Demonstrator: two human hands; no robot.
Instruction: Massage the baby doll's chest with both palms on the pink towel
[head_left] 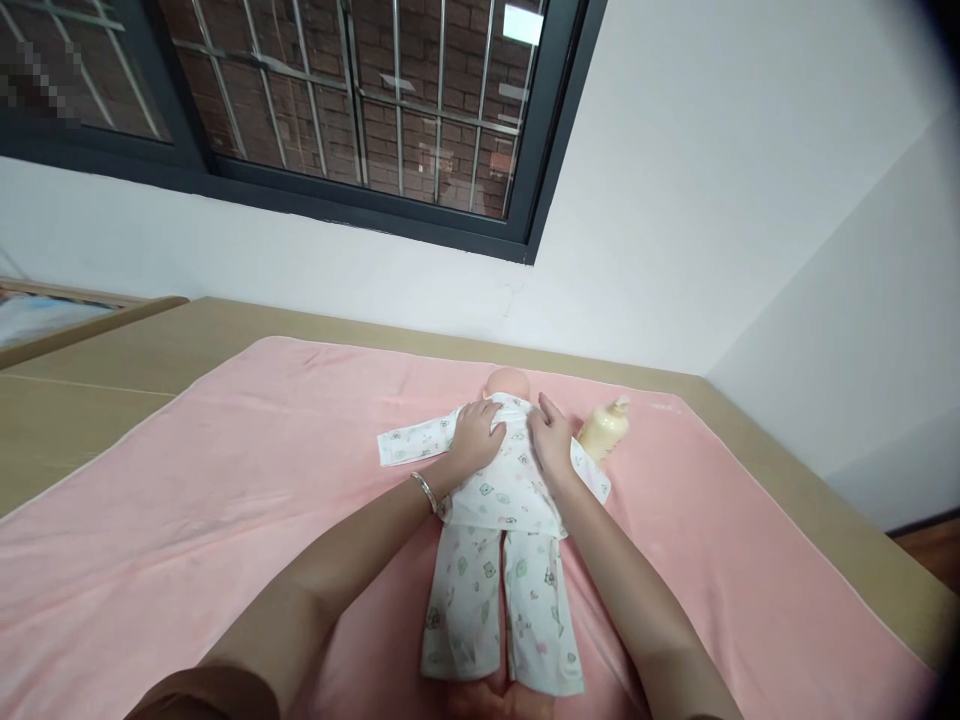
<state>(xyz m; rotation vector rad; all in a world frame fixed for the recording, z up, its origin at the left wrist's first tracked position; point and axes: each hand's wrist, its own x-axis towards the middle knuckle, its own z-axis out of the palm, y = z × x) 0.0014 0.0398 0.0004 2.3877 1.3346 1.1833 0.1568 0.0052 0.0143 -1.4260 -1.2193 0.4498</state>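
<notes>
A baby doll point(508, 383) lies on a pink blanket point(330, 400), its bald head toward the wall. It is dressed in a white patterned top point(502, 490) and matching trousers point(465, 600). My left hand point(476, 437) rests open on the left side of the doll's upper body, fingers stretched over the cloth near the shoulder. On the other side, my right hand point(551, 437) lies open against the top, its thumb side toward me hard to see. A silver bracelet point(424, 491) circles my left wrist. The doll's feet show partly at the bottom edge.
A cream pump bottle point(604, 428) lies tilted on the blanket, right of the doll. Beyond the blanket is a tan tabletop point(225, 315) meeting a white wall point(637, 250). Above stands a dark-framed window point(360, 110) with metal bars. Bedding point(45, 318) shows at the far left.
</notes>
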